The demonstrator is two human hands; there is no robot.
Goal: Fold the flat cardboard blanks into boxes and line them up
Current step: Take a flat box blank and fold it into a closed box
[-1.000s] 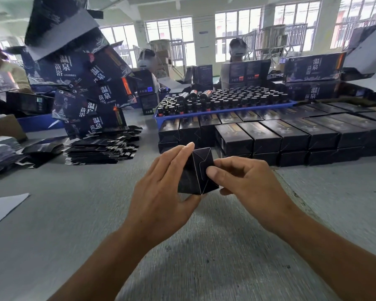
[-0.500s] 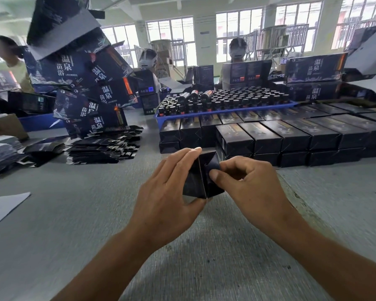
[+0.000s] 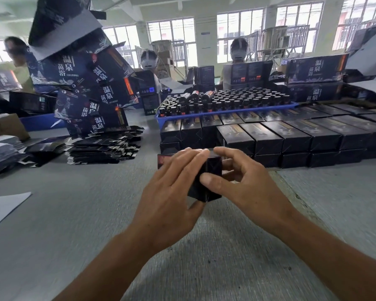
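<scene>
A small black folded box [image 3: 208, 187] is held above the grey table, its closed end facing me. My left hand [image 3: 172, 192] wraps its left side, fingers over the top and thumb under the bottom edge. My right hand [image 3: 243, 183] grips the right side, thumb pressing on the end flap, fingers curled behind. Finished black boxes [image 3: 291, 137] lie in rows just behind, stacked two high. A pile of flat black blanks [image 3: 102, 146] lies at the left.
A blue tray [image 3: 204, 115] of dark bottles stands behind the box rows. Large printed cartons [image 3: 89, 88] tower at the left. Three people work at the far side. A grey sheet [image 3: 2, 205] lies at the left edge. A brown carton [image 3: 4, 127] sits far left.
Both hands moved the box slightly forward and turned it. My right thumb has pressed the end flap shut and my left fingers have spread over the top.
</scene>
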